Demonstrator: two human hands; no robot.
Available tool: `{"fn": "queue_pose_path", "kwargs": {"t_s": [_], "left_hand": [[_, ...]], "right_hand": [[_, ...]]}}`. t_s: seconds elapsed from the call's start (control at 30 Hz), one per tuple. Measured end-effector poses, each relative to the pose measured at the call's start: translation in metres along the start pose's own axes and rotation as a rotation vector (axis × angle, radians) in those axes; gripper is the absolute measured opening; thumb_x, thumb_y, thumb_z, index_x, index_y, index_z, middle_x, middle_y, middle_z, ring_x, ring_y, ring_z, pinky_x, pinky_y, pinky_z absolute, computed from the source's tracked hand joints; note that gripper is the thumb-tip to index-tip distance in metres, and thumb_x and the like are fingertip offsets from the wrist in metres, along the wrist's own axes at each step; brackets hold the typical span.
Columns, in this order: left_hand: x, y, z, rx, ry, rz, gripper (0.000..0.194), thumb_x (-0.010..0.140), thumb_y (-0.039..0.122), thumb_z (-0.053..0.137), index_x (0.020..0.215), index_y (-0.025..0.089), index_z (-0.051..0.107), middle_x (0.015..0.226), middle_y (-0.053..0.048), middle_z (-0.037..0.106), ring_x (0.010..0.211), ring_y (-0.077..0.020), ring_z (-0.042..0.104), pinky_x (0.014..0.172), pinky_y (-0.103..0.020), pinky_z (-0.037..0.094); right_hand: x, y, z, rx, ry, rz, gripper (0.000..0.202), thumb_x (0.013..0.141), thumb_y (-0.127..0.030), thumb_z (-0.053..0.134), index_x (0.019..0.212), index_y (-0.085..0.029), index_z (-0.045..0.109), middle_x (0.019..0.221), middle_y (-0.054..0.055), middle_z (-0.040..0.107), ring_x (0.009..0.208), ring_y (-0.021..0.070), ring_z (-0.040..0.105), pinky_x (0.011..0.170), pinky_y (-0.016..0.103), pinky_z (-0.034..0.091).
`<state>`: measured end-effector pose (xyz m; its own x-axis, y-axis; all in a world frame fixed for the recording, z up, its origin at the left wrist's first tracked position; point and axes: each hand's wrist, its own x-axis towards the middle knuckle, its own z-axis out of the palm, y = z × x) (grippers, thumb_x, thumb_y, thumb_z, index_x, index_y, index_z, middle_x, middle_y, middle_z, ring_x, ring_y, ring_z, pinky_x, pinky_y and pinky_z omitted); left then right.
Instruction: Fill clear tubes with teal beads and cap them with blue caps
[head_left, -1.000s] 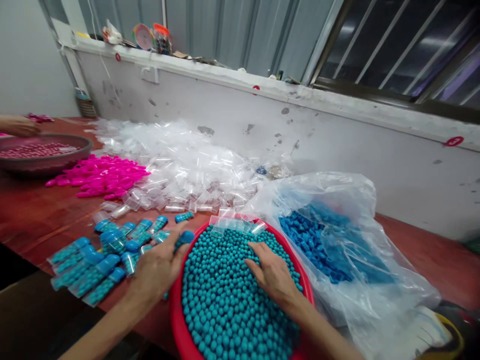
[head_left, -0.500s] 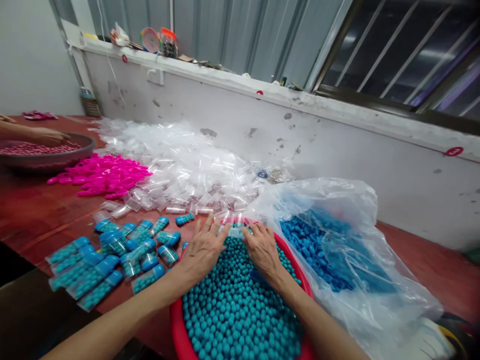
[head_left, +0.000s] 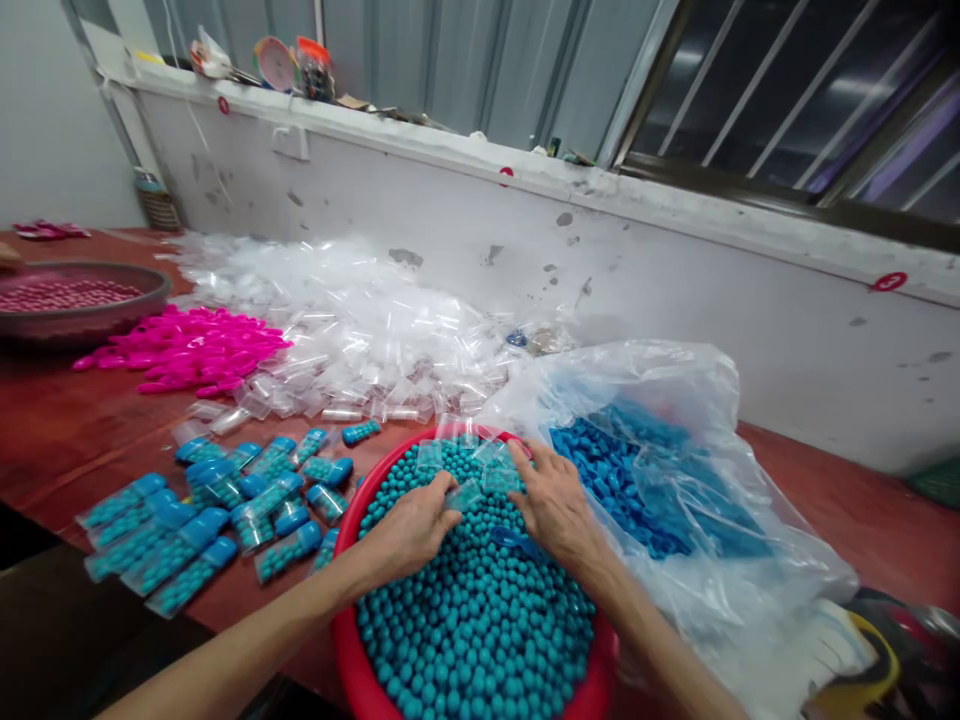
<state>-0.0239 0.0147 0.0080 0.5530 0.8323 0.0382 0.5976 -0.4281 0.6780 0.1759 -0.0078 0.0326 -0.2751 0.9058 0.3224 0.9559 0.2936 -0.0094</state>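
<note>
A red basin (head_left: pixel 349 640) brims with small teal balls (head_left: pixel 465 620). Over its left half, my left hand (head_left: pixel 416 525) pinches a clear plastic tube (head_left: pixel 463 495) between thumb and fingers. My right hand (head_left: pixel 559 505) is at the right rim, thumb and fingers apart, beside more clear tubes (head_left: pixel 495 468) lying on the balls at the basin's far side. Whether its fingertips touch one, I cannot tell. Under that hand a blue cap (head_left: pixel 514 541) lies on the balls. Filled tubes with blue caps (head_left: pixel 180 548) lie in a group left of the basin.
Behind the basin spreads a heap of clear empty tubes (head_left: pixel 360 330). Magenta caps (head_left: pixel 187 350) are piled left of it. To the right, an open plastic bag (head_left: pixel 697 380) holds blue caps (head_left: pixel 622 490). A grey bowl (head_left: pixel 150 300) of pink balls stands far left, near another person's hand (head_left: pixel 9 256).
My left hand has drawn back from the far rim and now pinches a clear tube. My right hand has shifted toward the right rim. The other person's hand has moved left, mostly out of view.
</note>
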Motion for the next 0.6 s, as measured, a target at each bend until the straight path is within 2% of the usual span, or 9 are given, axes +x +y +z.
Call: {"fn": "queue_pose_path", "kwargs": {"t_s": [0.07,0.13,0.2,0.27,0.37,0.43,0.53,0.6], "left_hand": [[-0.002,0.007,0.003,-0.083,-0.044,0.039,0.013,0.08,0.022,0.041,0.093,0.02,0.043,0.092,-0.004,0.06,0.087,-0.0193,0.056,0.073,-0.028,0.04],[-0.007,0.01,0.004,-0.126,-0.095,0.081,0.012,0.08,0.022,0.04,0.091,0.021,0.044,0.094,-0.004,0.059,0.089,-0.0188,0.054,0.073,-0.026,0.038],[-0.015,0.009,0.003,-0.122,-0.17,0.093,0.01,0.08,0.023,0.039,0.088,0.022,0.045,0.089,-0.002,0.059,0.085,-0.0181,0.054,0.07,-0.025,0.037],[-0.023,0.004,0.0,-0.076,-0.214,0.058,0.01,0.081,0.024,0.039,0.088,0.022,0.045,0.082,0.0,0.058,0.079,-0.0179,0.054,0.067,-0.025,0.036],[-0.028,-0.001,-0.004,-0.049,-0.187,0.01,0.014,0.081,0.025,0.038,0.094,0.023,0.044,0.085,0.0,0.057,0.082,-0.0178,0.053,0.07,-0.026,0.036],[-0.028,0.0,-0.004,-0.033,-0.157,-0.004,0.015,0.081,0.023,0.036,0.094,0.023,0.042,0.089,-0.001,0.056,0.084,-0.0176,0.053,0.073,-0.027,0.037],[-0.022,0.005,-0.001,0.131,-0.129,-0.083,0.011,0.077,0.02,0.037,0.086,0.019,0.045,0.089,-0.006,0.055,0.082,-0.0211,0.053,0.072,-0.032,0.038],[-0.015,0.007,0.003,0.164,-0.133,-0.152,0.006,0.072,0.017,0.042,0.076,0.018,0.047,0.085,-0.01,0.055,0.081,-0.0264,0.053,0.072,-0.039,0.037]], "right_hand": [[-0.003,-0.019,-0.004,0.076,-0.076,-0.14,0.049,0.079,-0.019,0.052,0.126,-0.019,0.038,0.124,0.014,0.046,0.11,0.0267,0.043,0.087,0.04,0.035],[-0.012,-0.03,-0.004,0.186,-0.199,-0.212,0.036,0.082,-0.019,0.049,0.118,-0.02,0.045,0.106,0.009,0.057,0.097,0.0217,0.052,0.08,0.035,0.04],[-0.025,-0.03,-0.001,0.278,-0.286,-0.181,0.025,0.083,-0.02,0.048,0.108,-0.019,0.052,0.089,0.005,0.061,0.083,0.0185,0.056,0.073,0.031,0.043],[-0.036,-0.021,0.003,0.339,-0.318,-0.126,0.019,0.082,-0.02,0.05,0.1,-0.019,0.056,0.086,0.004,0.061,0.08,0.018,0.056,0.071,0.029,0.043],[-0.037,-0.003,0.002,0.407,-0.259,-0.044,0.022,0.082,-0.017,0.048,0.102,-0.018,0.055,0.089,0.005,0.059,0.083,0.0184,0.056,0.074,0.029,0.044],[-0.027,0.006,-0.001,0.437,-0.139,0.015,0.032,0.082,-0.016,0.044,0.113,-0.018,0.049,0.1,0.007,0.056,0.089,0.0186,0.055,0.077,0.031,0.045],[-0.011,0.012,-0.009,0.348,0.024,0.173,0.048,0.08,-0.016,0.044,0.127,-0.02,0.035,0.118,0.011,0.046,0.099,0.0217,0.052,0.082,0.035,0.044],[-0.009,0.013,-0.012,0.241,0.003,0.255,0.049,0.081,-0.02,0.044,0.129,-0.021,0.034,0.12,0.011,0.046,0.1,0.0233,0.053,0.081,0.035,0.044]]}}
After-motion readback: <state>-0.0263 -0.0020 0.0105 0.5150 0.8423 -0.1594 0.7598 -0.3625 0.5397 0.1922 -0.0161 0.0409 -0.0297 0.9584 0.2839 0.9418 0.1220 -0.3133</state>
